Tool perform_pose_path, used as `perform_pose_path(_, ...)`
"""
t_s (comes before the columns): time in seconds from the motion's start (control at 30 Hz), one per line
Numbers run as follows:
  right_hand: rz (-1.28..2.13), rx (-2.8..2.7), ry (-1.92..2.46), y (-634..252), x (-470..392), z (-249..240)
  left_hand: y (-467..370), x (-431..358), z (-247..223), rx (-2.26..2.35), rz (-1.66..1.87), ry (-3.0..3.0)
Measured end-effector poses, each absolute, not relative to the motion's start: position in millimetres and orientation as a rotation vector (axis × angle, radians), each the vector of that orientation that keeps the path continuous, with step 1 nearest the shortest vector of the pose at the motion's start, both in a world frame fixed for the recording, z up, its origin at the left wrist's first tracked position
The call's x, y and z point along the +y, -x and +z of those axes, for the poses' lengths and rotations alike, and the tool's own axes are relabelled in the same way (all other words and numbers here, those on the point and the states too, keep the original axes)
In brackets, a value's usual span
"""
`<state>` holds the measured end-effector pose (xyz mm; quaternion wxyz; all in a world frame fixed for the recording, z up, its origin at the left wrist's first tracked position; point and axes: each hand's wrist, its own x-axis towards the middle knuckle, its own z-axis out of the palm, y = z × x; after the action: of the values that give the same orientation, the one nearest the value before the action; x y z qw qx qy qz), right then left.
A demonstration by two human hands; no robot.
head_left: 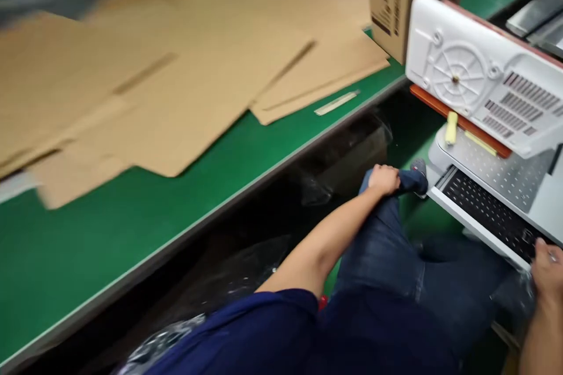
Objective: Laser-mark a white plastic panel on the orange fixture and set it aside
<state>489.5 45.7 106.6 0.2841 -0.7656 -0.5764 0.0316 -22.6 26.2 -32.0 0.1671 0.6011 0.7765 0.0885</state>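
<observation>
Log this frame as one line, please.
left hand: resting on knee | right hand: at white machine front edge | flat cardboard sheets on green table

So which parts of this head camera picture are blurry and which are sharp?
Head view: the flat cardboard sheets at left are smeared by motion blur; the white machine and the left hand on the knee are sharper; the right hand is cut by the frame edge.

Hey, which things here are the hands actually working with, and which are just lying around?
In hand:
left hand resting on the knee of the jeans
right hand at the front edge of the white machine, by its perforated tray

Lying about:
flat cardboard sheets
small cardboard box
green table
</observation>
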Motion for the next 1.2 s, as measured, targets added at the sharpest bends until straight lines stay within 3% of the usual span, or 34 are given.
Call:
perform_pose_path(0.53, 0.101, -1.544, 2.035, -480.6, 56.4, 109.1, 7.5, 53.5, -69.1, 2.105, 0.093, -1.702)
perform_pose_path(0.77, 0.102, -1.496, 2.049, -475.1, 51.5, 113.5, -84.6, 87.6, -98.2, 2.052, 0.074, -1.392)
perform_pose_path(1.07, 0.014, -1.507, 2.059, -472.6, 56.2, 111.4, -232.2, 54.7, -127.3, 1.791, 0.298, -0.591)
perform_pose_path(1.2, 0.013, -1.505, 2.047, -471.5, 60.3, 109.6, -258.5, 53.0, -133.0, 1.755, 0.455, -0.385)
